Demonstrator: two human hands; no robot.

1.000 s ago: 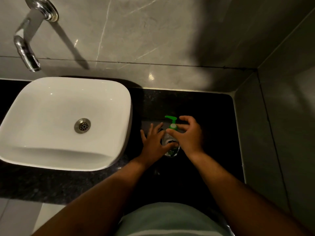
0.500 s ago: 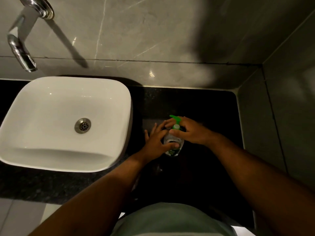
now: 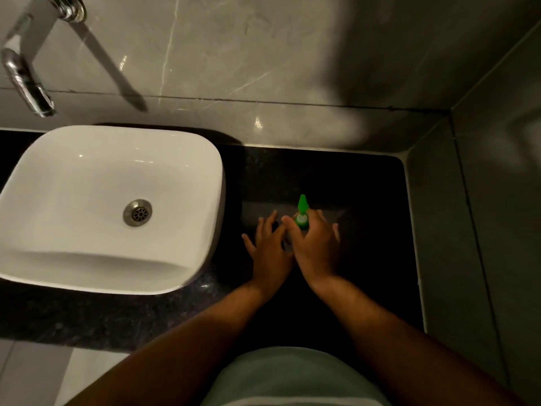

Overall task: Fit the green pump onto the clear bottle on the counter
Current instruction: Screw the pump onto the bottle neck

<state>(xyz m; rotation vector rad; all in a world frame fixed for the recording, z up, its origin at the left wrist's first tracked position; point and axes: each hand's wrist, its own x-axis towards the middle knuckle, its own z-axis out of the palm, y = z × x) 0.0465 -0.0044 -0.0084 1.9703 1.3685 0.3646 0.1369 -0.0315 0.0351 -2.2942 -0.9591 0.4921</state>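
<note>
The green pump (image 3: 301,213) stands on top of the clear bottle on the black counter (image 3: 369,194), its nozzle pointing toward the back wall. My right hand (image 3: 314,247) is wrapped over the pump's collar, thumb and fingers around it. My left hand (image 3: 268,246) lies against the bottle's left side with its fingers spread. Both hands hide almost all of the clear bottle; only a sliver (image 3: 288,238) shows between them.
A white basin (image 3: 205,171) sits on the counter just left of my hands. A chrome tap (image 3: 25,80) juts from the grey tiled wall above it. A side wall (image 3: 468,230) closes the counter on the right.
The pump's nozzle has turned from pointing left toward the back wall. My right hand has swung round from the right side to cover the bottle from the front. My left hand stays on the bottle.
</note>
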